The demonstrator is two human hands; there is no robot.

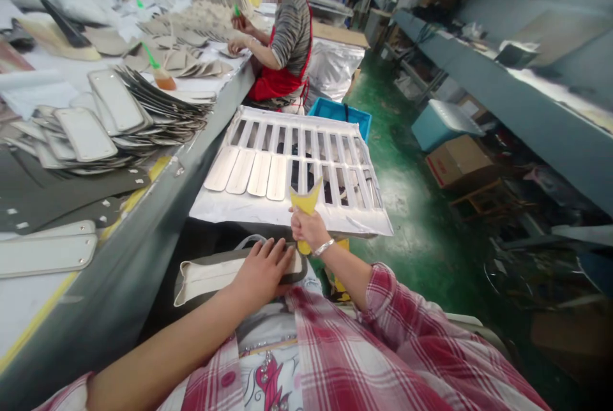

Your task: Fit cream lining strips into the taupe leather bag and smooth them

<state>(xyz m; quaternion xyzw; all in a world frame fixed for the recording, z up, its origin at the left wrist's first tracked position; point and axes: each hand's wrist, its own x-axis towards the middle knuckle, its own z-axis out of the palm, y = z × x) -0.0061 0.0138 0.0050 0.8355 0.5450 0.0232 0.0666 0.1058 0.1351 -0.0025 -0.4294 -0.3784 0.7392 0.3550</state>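
Note:
My left hand (263, 270) lies flat, fingers stretched out, on a long cream panel with a dark grey border (211, 277) resting at my lap. Part of that panel is hidden under the hand and forearm. With a bracelet at its wrist, my right hand (309, 230) is closed around a flat yellow tool with a V-notched end (305, 197). The notched end points up and away from me, over the near edge of a white slotted rack (287, 210). Several cream rounded panels (258, 175) lie side by side on the rack's left part.
The worktable (163, 232) on my left carries stacks of cream panels (86, 134) and an orange bottle with a green nozzle (165, 79). A co-worker in a red apron (287, 76) sits ahead, near a blue crate (342, 112). Cardboard boxes (457, 159) stand at right.

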